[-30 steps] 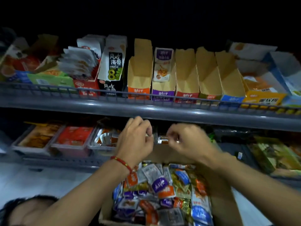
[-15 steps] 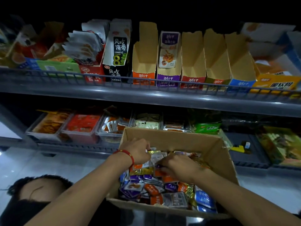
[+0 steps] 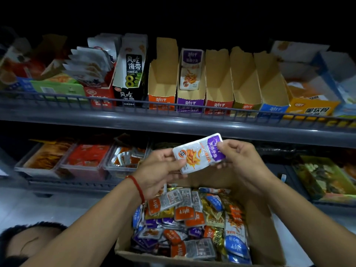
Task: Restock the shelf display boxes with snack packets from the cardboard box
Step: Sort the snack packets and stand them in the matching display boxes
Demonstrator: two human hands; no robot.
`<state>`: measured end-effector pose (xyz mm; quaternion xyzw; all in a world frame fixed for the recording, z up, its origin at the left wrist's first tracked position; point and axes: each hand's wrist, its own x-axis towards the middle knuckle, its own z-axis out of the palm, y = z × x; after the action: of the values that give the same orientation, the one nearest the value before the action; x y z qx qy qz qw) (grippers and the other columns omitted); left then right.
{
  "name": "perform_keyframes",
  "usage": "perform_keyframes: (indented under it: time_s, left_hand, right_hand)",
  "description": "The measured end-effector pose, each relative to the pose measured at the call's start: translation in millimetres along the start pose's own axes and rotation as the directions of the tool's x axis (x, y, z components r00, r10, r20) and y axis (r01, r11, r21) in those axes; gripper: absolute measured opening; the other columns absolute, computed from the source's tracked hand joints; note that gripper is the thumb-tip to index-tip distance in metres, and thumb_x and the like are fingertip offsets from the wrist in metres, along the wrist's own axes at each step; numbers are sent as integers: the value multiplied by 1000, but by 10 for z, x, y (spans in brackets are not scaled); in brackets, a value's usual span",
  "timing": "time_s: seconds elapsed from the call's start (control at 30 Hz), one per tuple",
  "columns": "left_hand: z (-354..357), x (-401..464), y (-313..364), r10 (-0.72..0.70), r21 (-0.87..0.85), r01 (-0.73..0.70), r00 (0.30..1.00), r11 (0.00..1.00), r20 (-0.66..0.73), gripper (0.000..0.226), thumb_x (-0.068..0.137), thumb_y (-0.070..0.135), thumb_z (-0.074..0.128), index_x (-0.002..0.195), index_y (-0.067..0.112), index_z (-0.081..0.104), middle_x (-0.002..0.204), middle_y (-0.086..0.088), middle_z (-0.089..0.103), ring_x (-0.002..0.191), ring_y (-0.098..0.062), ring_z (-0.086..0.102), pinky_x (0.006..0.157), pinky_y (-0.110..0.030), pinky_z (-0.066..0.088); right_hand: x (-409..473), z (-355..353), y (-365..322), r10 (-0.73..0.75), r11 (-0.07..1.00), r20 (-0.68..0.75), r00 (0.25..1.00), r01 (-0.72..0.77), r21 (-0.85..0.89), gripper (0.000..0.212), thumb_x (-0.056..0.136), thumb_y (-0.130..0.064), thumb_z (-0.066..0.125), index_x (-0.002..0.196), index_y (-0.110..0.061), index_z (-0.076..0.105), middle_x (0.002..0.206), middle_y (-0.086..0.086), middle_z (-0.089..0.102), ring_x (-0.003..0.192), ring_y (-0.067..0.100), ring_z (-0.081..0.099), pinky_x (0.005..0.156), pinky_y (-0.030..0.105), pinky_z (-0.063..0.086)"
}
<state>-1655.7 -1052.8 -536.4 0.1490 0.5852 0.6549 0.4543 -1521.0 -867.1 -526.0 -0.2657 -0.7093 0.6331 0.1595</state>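
- The left hand (image 3: 159, 168) and the right hand (image 3: 240, 160) grasp one snack packet (image 3: 199, 153) between them, each pinching an end with thumb and fingertips.
- The packet is silvery white with a purple end by the right hand. It is tilted, with the purple end higher.
- A red cord bracelet (image 3: 137, 186) circles the left wrist.
- Straight below the held packet sits the open cardboard box (image 3: 269, 237), heaped with small packets (image 3: 192, 224) in orange, purple, blue and gold.
- The box's far wall is hidden behind the hands, and its near edge is cut off by the bottom of the view.
- Above the packet runs a grey shelf edge (image 3: 173, 124) with a low wire rail.
- On that shelf, above the packet, stand narrow cardboard display boxes in a row.
- The purple-fronted display box (image 3: 190, 102) holds one upright packet with a purple top; the orange-fronted box (image 3: 161, 101) to its left and the red-fronted box (image 3: 218, 105) to its right show bare cardboard insides.
- Left of these stands a black-and-white seaweed snack carton (image 3: 131, 70).
- Behind the packet, on the lower shelf, clear trays (image 3: 84, 162) hold red and orange snacks; their labels are too dim to read.
- The room is dark, and everything above the upper shelf is lost in black.
- A dark-haired head (image 3: 25, 239) shows at the lower left, partly cut off.
- Pale floor (image 3: 38, 205) shows under the lower shelf.
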Motion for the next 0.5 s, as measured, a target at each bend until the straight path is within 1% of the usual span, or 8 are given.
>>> perform_keyframes:
  time_s: [0.17,0.27,0.33,0.37,0.4,0.43,0.47,0.5]
  left_hand:
    - [34,-48,193,121,-145,-113,991,983,54,38,85,12,66,120,-2,63,111,-19,74,100,-24,73,78,-30,62]
    - [52,-8,265,183,-201,-172,982,964,38,41,81,16,68,117,-3,65,110,-19,74,98,-24,73,80,-31,62]
    - [77,38,330,257,-170,-256,966,952,-16,42,79,18,72,115,-3,66,107,-19,75,99,-28,73,82,-34,61]
    - [94,58,378,315,-98,-320,947,942,-63,40,79,20,74,112,-1,68,104,-17,76,97,-29,73,80,-33,61]
    - [96,95,428,395,36,-393,911,919,-121,34,80,20,77,109,2,70,98,-13,77,94,-26,74,77,-29,61]
    - [93,129,482,494,225,-454,852,862,-175,27,82,20,79,105,8,73,94,-7,78,90,-20,74,74,-23,60]
    - [76,166,530,607,444,-480,769,756,-201,23,83,20,80,105,14,74,92,0,76,88,-13,72,74,-16,56]
    - [59,199,575,717,647,-469,675,601,-177,23,85,20,78,107,18,74,97,6,74,91,-7,68,78,-10,51]
  right_hand:
    - [22,-29,-298,18,999,-58,998,-16,37,21,100,-26,61,109,-10,71,95,8,78,84,19,74,70,31,58]
    - [92,-53,-502,-43,999,-111,993,44,3,16,98,-25,64,104,-12,73,91,2,79,83,14,73,69,29,59]
    - [179,-81,-689,-116,992,-130,985,107,-74,14,97,-26,66,102,-16,73,89,-2,78,85,11,74,72,30,60]
    - [227,-98,-801,-163,983,-133,978,149,-105,11,97,-25,66,99,-17,73,87,-3,78,82,9,74,72,29,60]
    - [284,-127,-913,-223,969,-134,966,205,-137,9,97,-23,66,96,-18,73,84,-4,78,79,7,73,71,27,59]
    - [345,-157,-1034,-283,949,-141,949,256,-183,9,97,-22,65,95,-19,72,83,-4,77,79,6,73,70,24,59]
    - [424,-193,-1156,-349,917,-149,925,305,-257,9,98,-24,64,95,-20,72,87,-4,77,81,6,73,70,22,58]
    - [514,-221,-1284,-417,872,-154,896,347,-346,10,99,-26,63,98,-21,71,93,-5,75,85,6,72,72,21,56]
